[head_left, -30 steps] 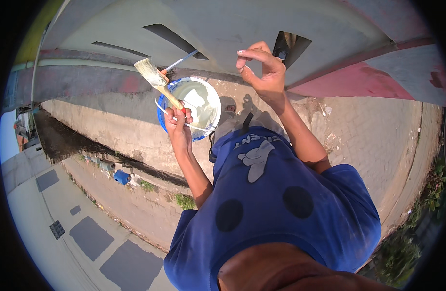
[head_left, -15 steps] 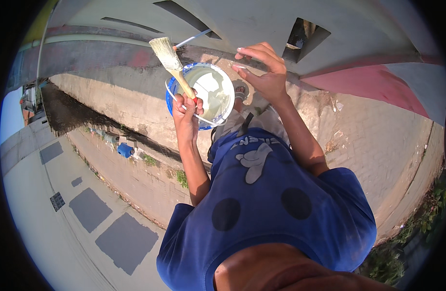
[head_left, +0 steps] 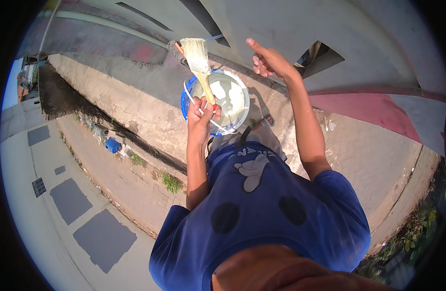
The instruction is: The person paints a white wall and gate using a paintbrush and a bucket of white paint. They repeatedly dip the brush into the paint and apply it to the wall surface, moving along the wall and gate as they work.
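Note:
My left hand (head_left: 202, 115) is closed round the handle of a flat paintbrush (head_left: 199, 60), its pale bristles pointing up and away from me. The white handle of a paint bucket (head_left: 185, 107) passes by the same fingers, which seem to carry it too. Whitish paint (head_left: 228, 99) lies inside the bucket, and its outside is blue. My right hand (head_left: 271, 62) is raised in front of the grey wall, right of the bucket, thumb and fingers apart and holding nothing. Behind the brush, a grey fuzzy thing (head_left: 174, 50) with a thin stick shows only in part.
The grey wall (head_left: 261, 24) ahead has slanted openings (head_left: 320, 58) and a pink painted band (head_left: 368, 109) low down. A dark drainage channel (head_left: 101, 116) runs along the left. Beyond it are a paved lane (head_left: 101, 160), a blue container (head_left: 112, 144) and weeds (head_left: 172, 183).
My right hand has moved up and away from the bucket, towards the wall. The brush and bucket have shifted right in view, and the brush stands more upright. My view has turned slightly.

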A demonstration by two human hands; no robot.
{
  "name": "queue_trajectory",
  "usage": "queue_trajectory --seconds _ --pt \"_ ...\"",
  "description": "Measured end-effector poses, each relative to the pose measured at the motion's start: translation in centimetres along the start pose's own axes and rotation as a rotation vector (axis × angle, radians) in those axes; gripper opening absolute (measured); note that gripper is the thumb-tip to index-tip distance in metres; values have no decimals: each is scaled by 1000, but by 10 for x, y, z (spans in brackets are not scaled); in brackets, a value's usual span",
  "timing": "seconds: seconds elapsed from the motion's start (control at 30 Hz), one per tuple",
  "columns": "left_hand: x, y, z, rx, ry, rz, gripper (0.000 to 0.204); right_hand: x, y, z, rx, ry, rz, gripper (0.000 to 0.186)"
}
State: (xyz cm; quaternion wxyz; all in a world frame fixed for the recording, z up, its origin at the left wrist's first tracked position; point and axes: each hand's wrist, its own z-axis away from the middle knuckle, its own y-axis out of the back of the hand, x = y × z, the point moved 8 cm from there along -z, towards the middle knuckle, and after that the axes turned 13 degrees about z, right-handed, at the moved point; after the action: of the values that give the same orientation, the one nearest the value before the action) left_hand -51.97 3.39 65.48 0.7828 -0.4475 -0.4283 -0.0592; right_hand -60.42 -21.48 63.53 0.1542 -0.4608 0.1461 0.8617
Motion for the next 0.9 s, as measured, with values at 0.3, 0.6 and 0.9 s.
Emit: queue_trajectory --seconds 0.3,0.6,0.9 --pt "-1 9 -9 -84 44 20 36 -76 73 -24 447 3 436 78" --pt "13 16 -23 -227 -31 -15 37 118 61 35 694 -99 336 68" --pt "58 39 -49 -180 -22 -83 34 145 199 30 977 -8 435 73"
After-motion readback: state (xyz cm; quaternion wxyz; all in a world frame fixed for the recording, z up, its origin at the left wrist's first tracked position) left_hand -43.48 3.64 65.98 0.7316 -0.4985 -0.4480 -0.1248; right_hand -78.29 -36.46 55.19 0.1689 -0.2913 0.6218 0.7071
